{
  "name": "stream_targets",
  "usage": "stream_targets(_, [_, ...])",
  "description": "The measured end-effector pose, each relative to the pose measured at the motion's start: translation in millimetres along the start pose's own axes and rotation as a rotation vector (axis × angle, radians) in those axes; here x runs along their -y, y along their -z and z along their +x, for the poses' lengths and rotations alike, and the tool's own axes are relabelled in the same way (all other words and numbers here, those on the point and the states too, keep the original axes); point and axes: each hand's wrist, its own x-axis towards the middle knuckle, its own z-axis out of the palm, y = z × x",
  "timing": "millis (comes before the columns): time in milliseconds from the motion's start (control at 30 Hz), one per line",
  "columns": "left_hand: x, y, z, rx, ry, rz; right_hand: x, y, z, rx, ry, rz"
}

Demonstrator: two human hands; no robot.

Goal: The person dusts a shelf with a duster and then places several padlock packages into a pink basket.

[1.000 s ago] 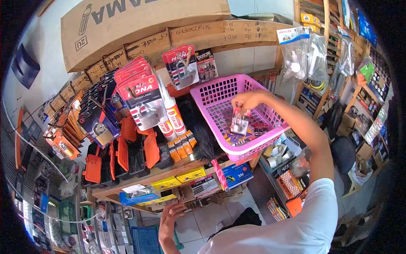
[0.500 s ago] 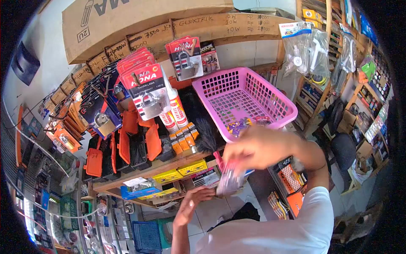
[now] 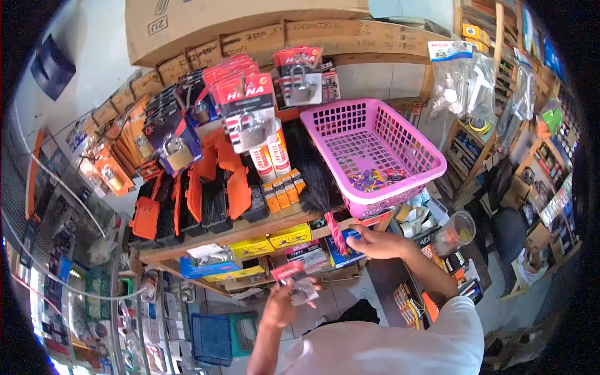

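Observation:
My left hand [image 3: 281, 305] holds a padlock pack [image 3: 296, 282] with a red top and clear blister, low in front of the shelf. My right hand [image 3: 375, 242] has its fingers stretched out near the pink handle [image 3: 335, 232] of a black duster [image 3: 317, 190], with nothing seen in it. Above it on the counter stands a pink basket [image 3: 394, 190] with small colourful packets [image 3: 369, 180] at its bottom. Similar red padlock packs [image 3: 250, 106] hang over the counter, beside two sealant tubes [image 3: 279, 153].
Open orange-lidded boxes [image 3: 145, 217] and small orange boxes [image 3: 284, 192] line the counter edge. Yellow boxes [image 3: 289, 237] sit on the shelf below. A clear plastic jar [image 3: 461, 229] stands at the right. Bagged taps [image 3: 451, 90] hang at the upper right.
The padlock pack, earlier blurred beneath my right hand, is now in my left hand. My right hand has moved down, away from the basket, and opened. The camera view has shifted slightly.

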Motion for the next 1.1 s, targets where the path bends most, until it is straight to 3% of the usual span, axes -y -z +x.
stream_targets(33, [2, 7, 1, -0.032, -0.022, -0.039, -37, -16, 23, 0.070, -0.118, 0.112])
stream_targets(67, [2, 10, 2, -0.063, -0.042, -0.078, -36, -19, 30, 0.155, -0.009, 0.259])
stream_targets(133, [-3, 15, 5, -0.056, -0.029, -0.201, -37, -38, 43, 0.176, -0.018, 0.621])
stream_targets(167, [-3, 20, 6, -0.066, -0.017, -0.188, -38, -49, 55, 0.170, -0.074, 0.957])
stream_targets(200, [-6, 20, 8, -0.072, -0.009, -0.172, -33, -54, 62, 0.177, -0.075, 0.954])
stream_targets(300, [-13, 9, 4, -0.100, -0.050, -0.154, -21, -62, 81, -0.071, 0.103, 1.323])
stream_targets(400, [-14, 10, 1, -0.136, -0.090, -0.218, -21, -69, 76, -0.003, 0.183, 1.415])
stream_targets(533, [-23, 28, 1, -0.131, -0.205, -0.350, -18, -105, 30, 0.023, 0.026, 1.337])
stream_targets(667, [-33, 40, -1, -0.230, -0.335, -0.443, -54, -159, -11, 0.162, 0.095, 1.140])
stream_targets(800, [-38, 62, 0, -0.266, -0.405, -0.512, -83, -185, -36, 0.088, 0.061, 0.768])
stream_targets(833, [-43, 56, 5, -0.284, -0.425, -0.635, -78, -187, -43, 0.122, 0.056, 0.761])
stream_targets(867, [-48, 51, 6, -0.289, -0.442, -0.756, -71, -188, -49, 0.095, 0.152, 0.546])
stream_targets(900, [-8, 118, 22, -0.283, -0.563, -0.596, -66, -189, -53, 0.059, 0.249, 0.333])
stream_targets(1000, [-25, 94, 17, -0.212, -0.524, -0.634, -67, -196, -61, -0.045, 0.076, 0.316])
stream_targets(1033, [-34, 75, 14, -0.213, -0.529, -0.641, -77, -202, -59, -0.076, 0.196, 0.281])
stream_targets(1100, [-48, 43, 6, -0.344, -0.486, -0.700, -65, -198, -63, -0.004, 0.211, 0.352])
